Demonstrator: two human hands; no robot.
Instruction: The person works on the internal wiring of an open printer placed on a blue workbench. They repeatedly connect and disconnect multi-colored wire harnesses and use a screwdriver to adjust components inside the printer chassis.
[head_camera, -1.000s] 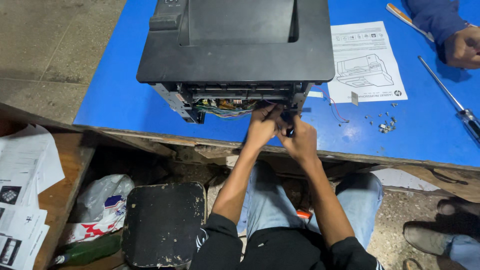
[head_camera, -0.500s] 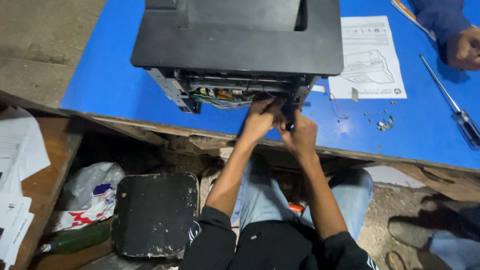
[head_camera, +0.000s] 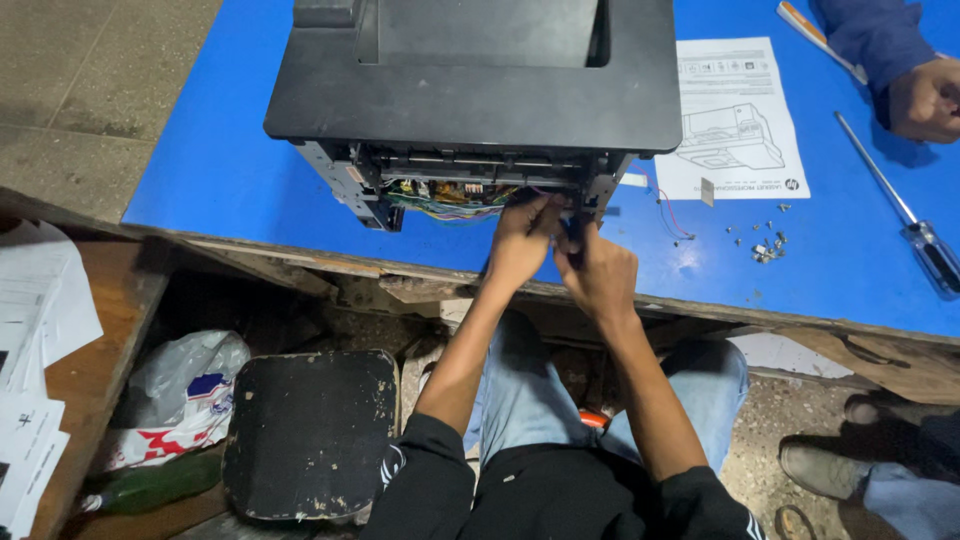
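Observation:
A black printer (head_camera: 470, 90) with its front panel off sits on a blue table (head_camera: 230, 170). Coloured wires and a circuit board (head_camera: 450, 195) show in the open front. My left hand (head_camera: 525, 240) reaches into the opening at its right side, fingers curled on a small part there. My right hand (head_camera: 600, 270) is pressed beside it, gripping a dark slim object, possibly a tool, pointed at the printer's lower right corner (head_camera: 590, 205). What exactly either hand holds is hidden by the fingers.
A printed sheet (head_camera: 735, 115) lies right of the printer, with loose screws (head_camera: 765, 245) and a long screwdriver (head_camera: 900, 215) nearby. Another person's hand (head_camera: 925, 100) rests at the far right. A black stool (head_camera: 310, 430) and bags stand below the table edge.
The view has shifted a little, with the printer sitting lower in frame. Both hands stay at the printer's lower right front, barely moved.

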